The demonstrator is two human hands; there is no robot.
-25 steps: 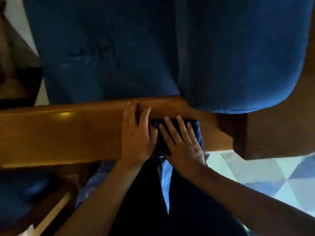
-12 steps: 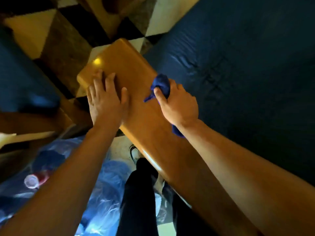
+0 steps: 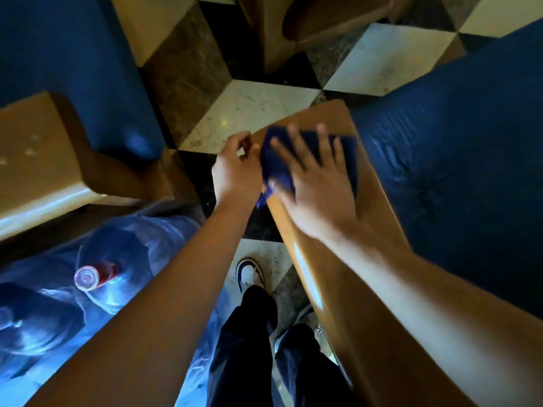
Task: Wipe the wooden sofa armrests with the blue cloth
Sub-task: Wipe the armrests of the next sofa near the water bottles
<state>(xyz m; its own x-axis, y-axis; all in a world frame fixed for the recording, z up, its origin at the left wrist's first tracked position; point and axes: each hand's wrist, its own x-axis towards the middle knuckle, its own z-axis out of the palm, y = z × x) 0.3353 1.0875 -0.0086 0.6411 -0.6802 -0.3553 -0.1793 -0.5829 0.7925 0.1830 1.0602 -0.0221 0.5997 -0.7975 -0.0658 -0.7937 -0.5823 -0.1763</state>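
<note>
Your blue cloth (image 3: 308,160) is lying spread flat and dark navy across the far end of the wooden armrest (image 3: 332,259), with one crumpled corner hanging over the armrest's left edge. Its outline is blurring a little, so the weave is not showing. The armrest is glossy, honey-brown and rounded at the end, and it is running from the lower right up toward the middle, catching a bright streak of light along its left edge.

Just right of the armrest the blue sofa cushion (image 3: 455,171) is sitting wrinkled and dark. Below it all the tiled floor (image 3: 244,110) is showing cream, brown and black diamonds. A second wooden armrest (image 3: 38,160) with another blue cushion (image 3: 70,63) is standing at the left, well apart from yours. A clear blue plastic bag (image 3: 53,318) is lying at the lower left, with a red-capped bottle (image 3: 94,277) showing in it. Your white shoe (image 3: 249,274) and dark trousers (image 3: 252,348) are showing beside the armrest.

Your right hand (image 3: 317,195) is pressing palm-down on the cloth, fingers spread wide apart and flat. Your left hand (image 3: 235,171) is curling loosely at the armrest's left edge, touching the cloth's side; you cannot tell whether it is pinching the fabric.
</note>
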